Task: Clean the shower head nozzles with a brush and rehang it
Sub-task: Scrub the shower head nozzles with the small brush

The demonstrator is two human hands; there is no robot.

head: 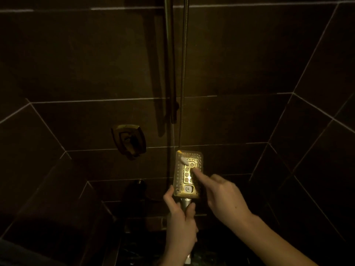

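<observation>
Overhead and all around, the dark brown tiled shower wall (76, 64) with pale grout lines fills most of the view. Down its middle runs a dark vertical metal slide rail (170, 54), and just to the right of that hangs a thin ribbed metal hose (184, 73), which reaches down to the top edge of the shower head. Left of the rail, a square brass-coloured valve plate with a lever (128, 141) sits on the wall. Low in the centre, the rectangular gold-toned perforated shower head (197, 160) is held upright with its nozzle face toward the camera, in front of the wall. The left hand (180, 217) is clenched around its silver cylindrical handle (186, 203) just below the head. The right hand (224, 196) comes in from the right with its index finger stretched out, the fingertip touching the inner panel of round nozzles; whether it holds anything, I cannot tell. A small white blurred shape (183, 160) lies against the upper left of the face.
</observation>
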